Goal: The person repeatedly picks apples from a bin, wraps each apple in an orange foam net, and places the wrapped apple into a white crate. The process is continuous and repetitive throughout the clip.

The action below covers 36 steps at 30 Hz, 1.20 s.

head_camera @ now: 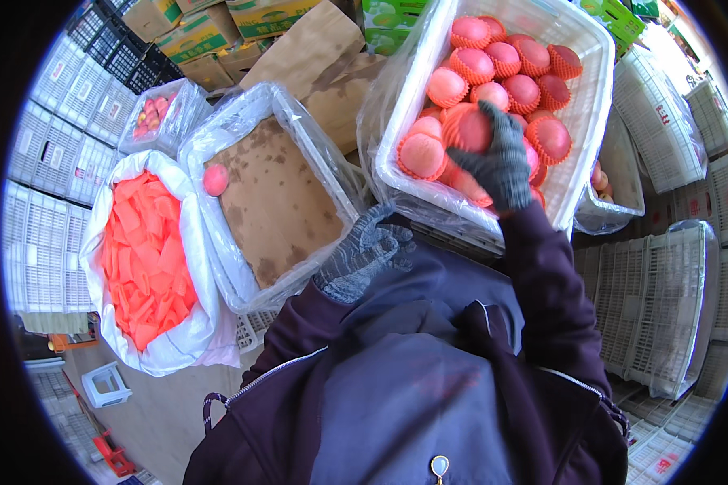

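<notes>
My right hand (498,160), in a grey knit glove, has its thumb and fingers around an apple (466,127) in a red foam net sleeve. That fruit is over the near part of a white plastic crate (589,121), lined with clear film and holding many sleeved apples (474,65). My left hand (367,251), gloved alike, is empty with fingers apart, by the near right corner of a second film-lined crate (252,300). Stained brown cardboard (279,212) covers most of what shows inside that crate. One bare apple (216,180) lies at its left side.
A white woven sack (91,242) full of red foam sleeves (145,254) stands at the left. Behind it is a small box of apples (155,115). Stacked crates (649,303) rise on both sides, cartons (200,36) at the back. A blue stool (106,385) sits on the floor.
</notes>
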Each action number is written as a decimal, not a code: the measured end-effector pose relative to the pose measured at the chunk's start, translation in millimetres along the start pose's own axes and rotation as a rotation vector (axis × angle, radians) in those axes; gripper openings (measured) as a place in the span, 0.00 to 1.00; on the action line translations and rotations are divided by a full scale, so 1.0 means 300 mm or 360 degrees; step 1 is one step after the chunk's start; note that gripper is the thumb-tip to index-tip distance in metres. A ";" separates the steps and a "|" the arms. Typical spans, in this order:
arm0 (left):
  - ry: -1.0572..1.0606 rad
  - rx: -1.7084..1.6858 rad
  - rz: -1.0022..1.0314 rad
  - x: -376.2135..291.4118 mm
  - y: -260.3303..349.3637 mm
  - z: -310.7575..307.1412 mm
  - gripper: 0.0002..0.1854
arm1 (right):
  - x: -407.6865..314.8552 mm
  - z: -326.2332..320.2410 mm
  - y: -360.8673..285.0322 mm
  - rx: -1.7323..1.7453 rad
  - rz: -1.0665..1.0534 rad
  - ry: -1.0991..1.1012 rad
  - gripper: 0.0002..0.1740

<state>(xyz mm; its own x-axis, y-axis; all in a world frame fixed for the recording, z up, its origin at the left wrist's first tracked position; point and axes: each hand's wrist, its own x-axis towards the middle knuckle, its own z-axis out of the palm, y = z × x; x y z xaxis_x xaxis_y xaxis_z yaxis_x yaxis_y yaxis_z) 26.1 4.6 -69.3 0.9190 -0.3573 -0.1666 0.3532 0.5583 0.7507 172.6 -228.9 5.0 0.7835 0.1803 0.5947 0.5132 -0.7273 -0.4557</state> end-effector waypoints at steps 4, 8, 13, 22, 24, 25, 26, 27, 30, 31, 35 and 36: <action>-0.0117 -0.0212 -0.0237 0.012 -0.029 -0.095 0.38 | 0.056 0.134 0.171 -0.0493 0.0070 -0.0208 0.45; -0.0013 -0.0055 0.0036 -0.072 0.011 -0.126 0.33 | 0.034 0.202 0.197 -0.0593 -0.0065 -0.0505 0.43; 0.0251 -0.0242 0.0285 -0.173 0.154 -0.266 0.26 | 0.078 0.113 0.147 -0.0520 -0.0018 -0.0801 0.47; 0.2169 0.3133 0.0999 -0.509 0.555 -0.992 0.12 | -0.269 -0.063 -0.175 0.0454 0.0136 -0.1013 0.27; 0.2350 0.3558 0.0381 -0.672 0.611 -1.216 0.19 | -0.324 -0.069 -0.211 0.0435 0.0092 -0.1150 0.24; 0.1868 0.3842 0.1056 -0.762 0.623 -1.305 0.27 | -0.344 -0.068 -0.225 0.0412 0.0125 -0.1169 0.23; 0.2036 0.3858 0.0004 -0.810 0.610 -1.372 0.35 | -0.359 -0.061 -0.235 0.0404 0.0104 -0.1192 0.23; 0.1893 0.3666 -0.0471 -0.849 0.624 -1.414 0.38 | -0.366 -0.057 -0.241 0.0365 0.0123 -0.1221 0.23; 0.2204 0.3509 -0.0702 -0.828 0.646 -1.332 0.28 | -0.362 -0.061 -0.254 0.0481 0.0094 -0.1204 0.24; 0.2276 0.3480 -0.0731 -0.783 0.676 -1.249 0.25 | -0.353 -0.061 -0.262 0.0507 0.0058 -0.1177 0.24; 0.2233 0.3740 0.0827 -0.565 0.704 -0.759 0.18 | -0.293 -0.055 -0.316 0.0563 -0.0070 -0.1253 0.28; 0.1742 0.3476 0.0936 -0.487 0.655 -0.636 0.19 | -0.280 -0.045 -0.335 0.0741 -0.0186 -0.1080 0.30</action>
<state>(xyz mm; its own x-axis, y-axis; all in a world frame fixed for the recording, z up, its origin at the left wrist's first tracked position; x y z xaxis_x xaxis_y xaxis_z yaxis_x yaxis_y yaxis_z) -5.5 309.5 -19.5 0.7836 0.1761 0.5958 0.2165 -0.9763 0.0039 50.4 -179.8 9.9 0.6807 0.7062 0.1947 0.5802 -0.3576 -0.7318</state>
